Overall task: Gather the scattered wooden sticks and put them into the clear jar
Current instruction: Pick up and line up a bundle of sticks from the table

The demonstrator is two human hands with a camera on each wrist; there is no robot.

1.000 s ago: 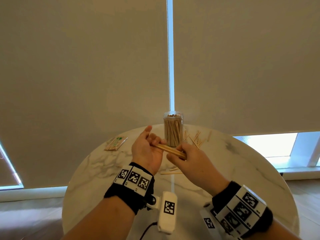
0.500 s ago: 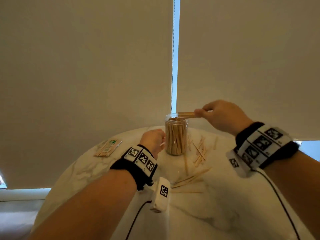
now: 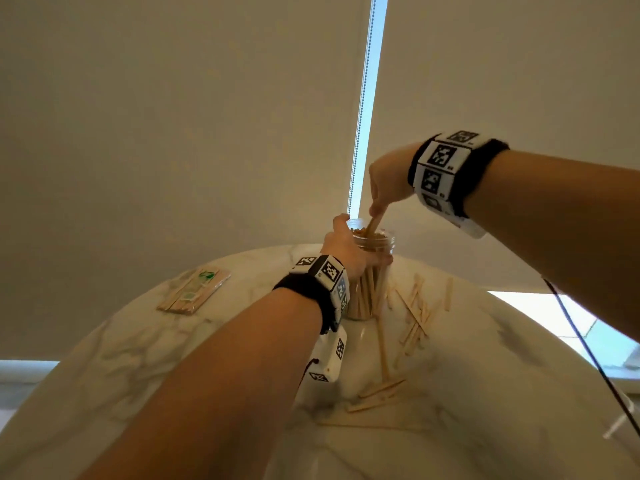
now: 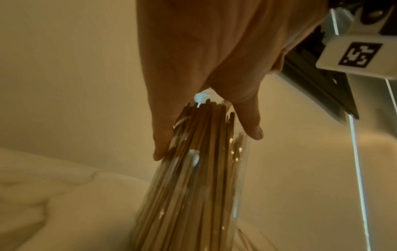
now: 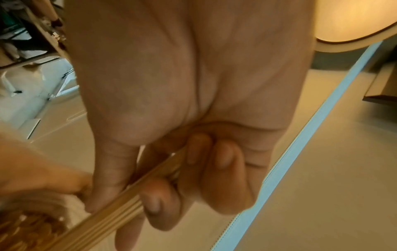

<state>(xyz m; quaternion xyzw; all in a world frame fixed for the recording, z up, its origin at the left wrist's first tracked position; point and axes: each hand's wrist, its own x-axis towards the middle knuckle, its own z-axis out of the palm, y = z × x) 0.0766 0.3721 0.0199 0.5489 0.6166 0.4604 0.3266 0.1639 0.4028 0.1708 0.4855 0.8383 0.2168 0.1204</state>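
Observation:
The clear jar, packed with upright wooden sticks, stands at the far middle of the round marble table. My left hand grips the jar near its rim; in the left wrist view the fingers wrap its wall. My right hand hovers above the mouth and pinches a small bundle of sticks, tilted with its lower end in the jar opening. In the right wrist view the bundle runs down-left between thumb and fingers. Several loose sticks lie right of the jar, more nearer to me.
A flat clear packet of sticks with a green label lies at the table's far left. Beige roller blinds with a bead chain hang just behind the table. A black cable trails from my right wrist.
My right hand has turned the bundle from level above the jar to pointing down into its mouth. My left hand has moved from beside the jar to gripping it near the rim.

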